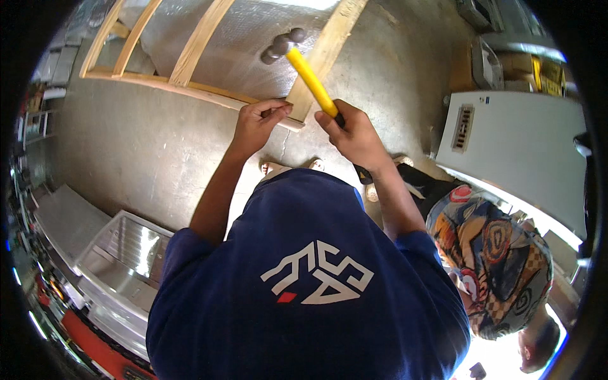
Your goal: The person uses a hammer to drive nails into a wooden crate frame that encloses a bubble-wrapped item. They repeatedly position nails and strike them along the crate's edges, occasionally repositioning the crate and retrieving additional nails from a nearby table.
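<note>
A ball-peen hammer [311, 81] with a yellow handle is in my right hand [354, 134], its dark metal head raised over the wooden frame [221, 97]. The fingers of my right hand wrap round the dark lower end of the handle. My left hand [256, 123] pinches at the frame's near right corner, where a wide board [331, 44] meets the long rail. Whatever lies between the left fingertips is too small to make out. The frame has several pale wooden crosspieces.
Silvery sheeting [228, 50] lies beneath the frame on the concrete floor [126, 139]. To my right, a person in a patterned shirt [500, 266] is close by, near a white appliance [519, 152]. Clear plastic bins [123, 253] stand at my left, and boxes [538, 73] at the far right.
</note>
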Demonstrator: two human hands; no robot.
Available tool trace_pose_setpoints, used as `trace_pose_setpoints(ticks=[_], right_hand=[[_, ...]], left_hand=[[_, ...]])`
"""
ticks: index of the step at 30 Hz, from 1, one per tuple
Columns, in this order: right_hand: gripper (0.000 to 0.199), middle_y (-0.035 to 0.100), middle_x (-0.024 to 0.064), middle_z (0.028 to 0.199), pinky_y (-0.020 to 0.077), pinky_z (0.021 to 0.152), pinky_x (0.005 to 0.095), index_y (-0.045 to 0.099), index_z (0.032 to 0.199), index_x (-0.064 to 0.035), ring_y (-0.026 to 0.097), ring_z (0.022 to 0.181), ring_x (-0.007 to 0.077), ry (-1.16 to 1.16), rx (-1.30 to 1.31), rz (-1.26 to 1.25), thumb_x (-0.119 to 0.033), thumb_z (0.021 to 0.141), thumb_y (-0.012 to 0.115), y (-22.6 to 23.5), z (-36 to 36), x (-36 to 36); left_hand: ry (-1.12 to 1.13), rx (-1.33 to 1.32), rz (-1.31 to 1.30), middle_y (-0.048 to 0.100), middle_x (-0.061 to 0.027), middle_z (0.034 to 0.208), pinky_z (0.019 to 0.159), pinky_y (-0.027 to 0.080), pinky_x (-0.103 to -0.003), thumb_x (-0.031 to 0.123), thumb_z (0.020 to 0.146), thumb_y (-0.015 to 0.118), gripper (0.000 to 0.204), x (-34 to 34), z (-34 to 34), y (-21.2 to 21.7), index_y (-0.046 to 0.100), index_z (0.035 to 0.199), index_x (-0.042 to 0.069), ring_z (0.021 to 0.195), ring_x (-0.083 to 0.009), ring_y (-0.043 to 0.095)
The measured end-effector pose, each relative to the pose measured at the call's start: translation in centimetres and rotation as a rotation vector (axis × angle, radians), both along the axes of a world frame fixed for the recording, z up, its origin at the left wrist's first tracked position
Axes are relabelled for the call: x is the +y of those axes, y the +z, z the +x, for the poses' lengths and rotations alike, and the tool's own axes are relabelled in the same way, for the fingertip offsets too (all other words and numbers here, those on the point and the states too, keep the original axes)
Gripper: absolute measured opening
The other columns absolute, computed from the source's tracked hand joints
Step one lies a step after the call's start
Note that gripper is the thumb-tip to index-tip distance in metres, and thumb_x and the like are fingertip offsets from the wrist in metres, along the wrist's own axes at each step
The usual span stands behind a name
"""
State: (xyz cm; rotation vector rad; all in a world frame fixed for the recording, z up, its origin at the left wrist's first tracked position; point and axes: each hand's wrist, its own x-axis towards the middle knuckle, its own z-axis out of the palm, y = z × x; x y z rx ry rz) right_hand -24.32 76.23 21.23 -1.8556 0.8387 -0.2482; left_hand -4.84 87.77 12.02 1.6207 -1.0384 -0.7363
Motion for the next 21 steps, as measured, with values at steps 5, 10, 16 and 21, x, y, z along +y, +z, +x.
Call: trace_pose_setpoints(ticks=[5, 10, 16, 21], right_hand=[[0.039, 0.059, 0.0125, 0.066, 0.0442, 0.057, 0.0376, 0.063, 0.098, 0.0046, 0.053, 0.059, 0.019, -0.23, 0.061, 0.098, -0.034, 0.095, 0.07, -3.6, -4.0, 1.1], [0.04, 0.064, 0.015, 0.073, 0.0497, 0.064, 0.0382, 0.064, 0.1, 0.0049, 0.06, 0.065, 0.0207, -0.215, 0.025, 0.134, -0.033, 0.091, 0.075, -5.7, -4.1, 1.8], [0.038, 0.069, 0.0256, 0.086, 0.0532, 0.072, 0.0422, 0.064, 0.105, 0.0043, 0.069, 0.078, 0.0348, -0.13, -0.045, 0.051, -0.03, 0.091, 0.074, -5.1, 0.6, 2.5], [0.035, 0.067, 0.0258, 0.083, 0.0517, 0.069, 0.0442, 0.063, 0.099, 0.0041, 0.069, 0.075, 0.0364, -0.169, -0.021, 0.019, -0.029, 0.092, 0.072, -8.2, 3.1, 3.4]], left_hand=[[0.173, -0.048, 0.008, 0.073, -0.0035, 0.081, 0.061, 0.046, -0.023, 0.016, 0.091, 0.075, 0.019, -1.0, -2.0, -5.5, 0.077, 0.104, 0.001, 0.065, -0.0058, 0.055], [0.247, -0.075, 0.003, 0.075, -0.0046, 0.084, 0.065, 0.05, -0.023, 0.014, 0.092, 0.074, 0.019, -0.2, -2.1, -5.3, 0.077, 0.105, 0.0, 0.069, -0.0059, 0.059], [0.157, -0.148, 0.119, 0.076, -0.0093, 0.088, 0.062, 0.051, -0.024, 0.008, 0.091, 0.073, 0.018, 1.5, -4.2, -1.8, 0.075, 0.106, -0.002, 0.066, -0.0078, 0.063], [0.013, -0.182, -0.026, 0.074, -0.011, 0.081, 0.059, 0.05, -0.028, 0.007, 0.09, 0.073, 0.015, 0.7, -1.5, -4.0, 0.075, 0.104, 0.001, 0.064, -0.0115, 0.065]])
